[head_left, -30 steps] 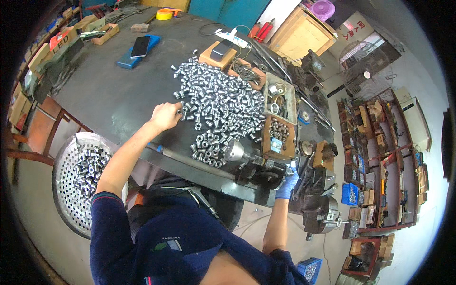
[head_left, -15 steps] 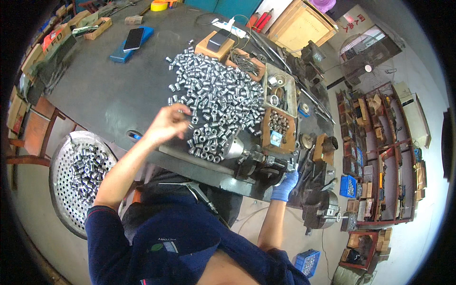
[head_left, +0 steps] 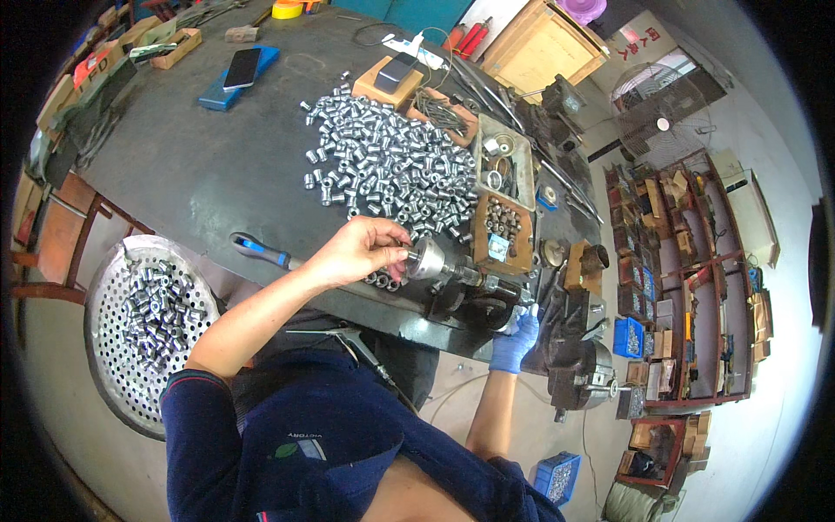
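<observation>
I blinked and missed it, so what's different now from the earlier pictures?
The left hand moved from the metal pieces, rightward and toward the body, to the metal cone; I can't tell if it holds a piece. The right hand stayed at the machine; the phone stayed on the blue box.

We look through 1 wide fisheye lens, the left of 2 worn side by side on the person's head. We face steeply down and forward, with the navy shirt [head_left: 339,409] nearest us along the lower edge. Beyond it, at middle range, we see the left hand [head_left: 365,252], the gloved right hand [head_left: 513,342] and the dark tabletop [head_left: 200,157]. The wire fan [head_left: 664,124] stands farther off, upper right.
</observation>
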The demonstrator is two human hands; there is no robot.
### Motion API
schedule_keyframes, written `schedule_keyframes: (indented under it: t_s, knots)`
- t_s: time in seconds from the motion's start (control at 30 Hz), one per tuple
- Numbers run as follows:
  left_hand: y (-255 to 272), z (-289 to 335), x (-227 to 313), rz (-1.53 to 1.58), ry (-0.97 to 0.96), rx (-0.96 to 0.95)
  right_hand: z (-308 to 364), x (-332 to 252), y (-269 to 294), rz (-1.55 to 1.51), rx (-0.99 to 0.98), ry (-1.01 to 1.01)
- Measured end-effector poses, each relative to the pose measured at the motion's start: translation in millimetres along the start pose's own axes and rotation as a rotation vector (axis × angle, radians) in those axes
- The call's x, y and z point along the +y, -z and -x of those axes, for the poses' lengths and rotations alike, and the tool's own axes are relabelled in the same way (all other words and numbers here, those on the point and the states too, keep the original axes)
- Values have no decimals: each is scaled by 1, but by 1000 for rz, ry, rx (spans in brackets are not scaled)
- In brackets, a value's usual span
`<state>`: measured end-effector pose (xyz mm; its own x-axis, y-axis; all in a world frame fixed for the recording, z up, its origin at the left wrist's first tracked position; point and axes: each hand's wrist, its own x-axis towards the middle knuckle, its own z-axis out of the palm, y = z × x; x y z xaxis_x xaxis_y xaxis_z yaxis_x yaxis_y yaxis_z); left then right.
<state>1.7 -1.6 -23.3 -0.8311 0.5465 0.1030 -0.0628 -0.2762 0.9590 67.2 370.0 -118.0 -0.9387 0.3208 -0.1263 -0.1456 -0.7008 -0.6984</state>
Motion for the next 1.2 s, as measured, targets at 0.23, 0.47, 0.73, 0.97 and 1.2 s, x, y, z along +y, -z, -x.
schedule_keyframes:
  t_s: [0.23, 0.47, 0.73, 0.97, 1.2]
  knots:
    - [-1, 0, -1, 46, 23, -28, 38, -17, -32, 14, 0, 8]
    - [-11, 3, 3, 10, 47, 73, 20, -10, -18, 106, 172, 51]
    - [-9, 0, 1, 13, 20, 38, 31, -14, -27, -2, 32, 32]
    - [-6, 1, 6, -60, 96, 18, 40, -29, -35, 154, -15, 99]
    - [-11, 3, 11, -68, 99, 53, 31, -17, -29, 21, 67, -3]
